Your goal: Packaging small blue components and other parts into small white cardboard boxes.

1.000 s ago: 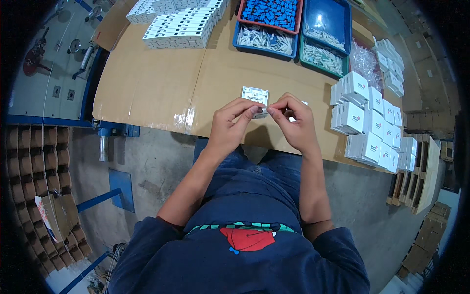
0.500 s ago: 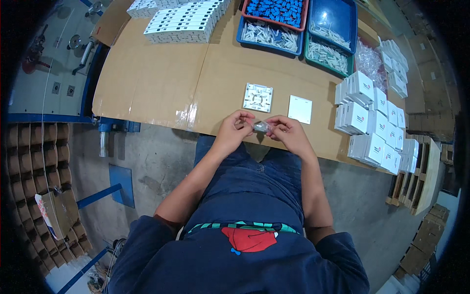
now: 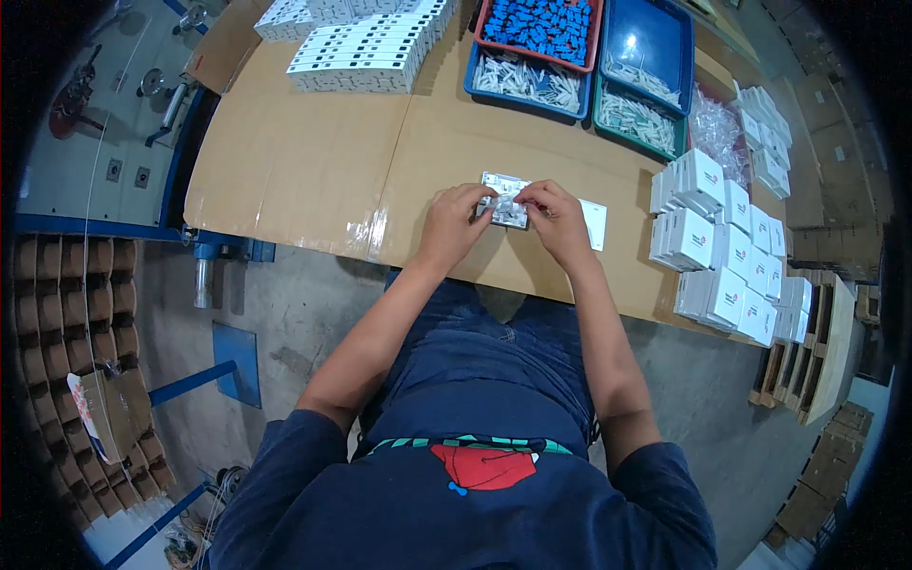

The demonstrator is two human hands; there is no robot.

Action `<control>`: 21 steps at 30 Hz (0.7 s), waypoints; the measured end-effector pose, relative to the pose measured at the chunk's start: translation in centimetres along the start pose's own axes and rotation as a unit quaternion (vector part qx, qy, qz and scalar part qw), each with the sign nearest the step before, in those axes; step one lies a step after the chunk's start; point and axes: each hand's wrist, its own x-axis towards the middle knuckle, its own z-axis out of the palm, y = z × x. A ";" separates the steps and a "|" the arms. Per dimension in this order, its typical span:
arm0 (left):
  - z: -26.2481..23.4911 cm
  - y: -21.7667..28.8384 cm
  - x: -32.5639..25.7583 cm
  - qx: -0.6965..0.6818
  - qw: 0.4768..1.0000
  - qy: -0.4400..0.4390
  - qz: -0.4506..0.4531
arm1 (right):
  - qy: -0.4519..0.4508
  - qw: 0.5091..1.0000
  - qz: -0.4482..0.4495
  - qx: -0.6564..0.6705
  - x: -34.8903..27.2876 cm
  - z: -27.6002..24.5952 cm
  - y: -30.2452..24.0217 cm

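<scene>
Between my fingertips is a small clear plastic bag (image 3: 505, 202), with its contents too small to make out. My left hand (image 3: 454, 220) pinches its left side, and my right hand (image 3: 560, 223) pinches the right side. Directly under the bag, a white square plate with moulded fittings (image 3: 514, 221) lies on the cardboard-covered table and is partly hidden by the bag and fingers. To the right of my right hand lies a flat, plain white square cover (image 3: 596, 226), its left part hidden behind that hand.
Beyond my hands stand a red tray (image 3: 532, 58) of blue parts, a blue tray (image 3: 522, 106) and a green tray (image 3: 635, 144) of white pieces. White boxes (image 3: 693, 237) are stacked at right, beside crumpled clear bags (image 3: 714, 123). Stacked white plates (image 3: 351, 66) stand far left.
Both hands have moved forward from the table's near edge with the plastic bag, which is now over the fitted white plate. My right hand now covers part of the plain cover.
</scene>
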 end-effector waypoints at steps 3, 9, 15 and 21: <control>0.1 0.4 -0.1 0.038 0.999 0.013 0.021 | -0.011 1.000 0.010 0.005 -0.1 -0.1 0.1; 0.3 0.4 0.1 0.036 0.998 0.033 0.025 | -0.046 0.998 -0.018 0.034 -0.2 -0.7 -1.3; 0.2 0.4 0.3 0.029 0.999 0.019 0.021 | -0.056 0.996 0.004 0.064 0.5 -0.9 -0.2; 0.2 0.1 0.4 0.017 0.999 0.013 0.031 | -0.044 0.998 -0.006 -0.038 0.8 -0.7 -0.1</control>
